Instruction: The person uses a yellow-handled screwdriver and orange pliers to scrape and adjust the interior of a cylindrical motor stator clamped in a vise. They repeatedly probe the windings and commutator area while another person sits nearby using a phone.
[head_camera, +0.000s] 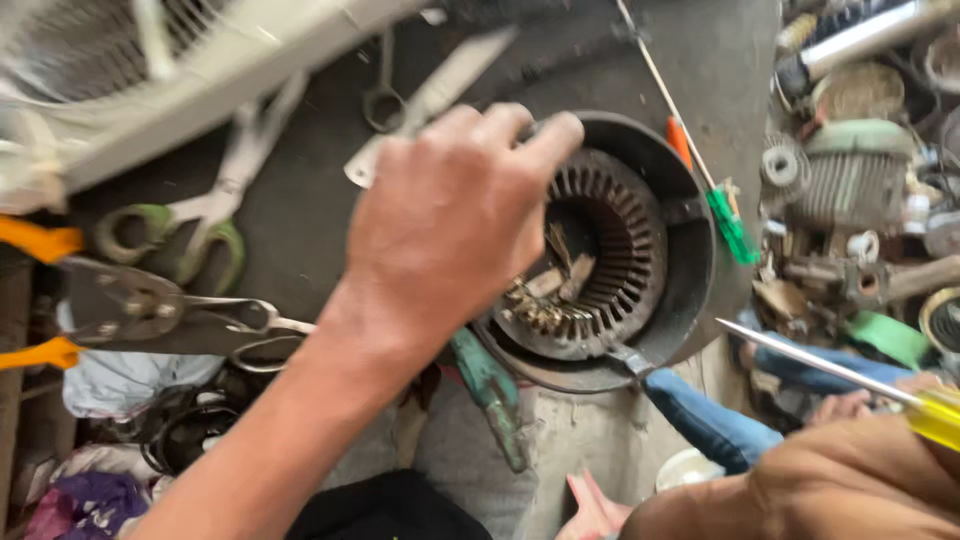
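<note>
1. The left hand (450, 215) has its grip closed over the rim of a round black motor shell (690, 270), fingers curled on its top edge.
2. The shell sits near the middle of the dark surface (300, 200), and its ring of metal slots (625, 255) faces up.
3. The right hand (880, 470) is at the bottom right corner, holding a screwdriver with a yellow handle (935, 415); its tip points at the shell.
4. Scissors with green handles (205, 215) lie to the left of the shell.
5. Pliers with orange handles (120, 305) lie at the left edge.
6. Old motor parts (850, 180) are piled at the right edge.
</note>
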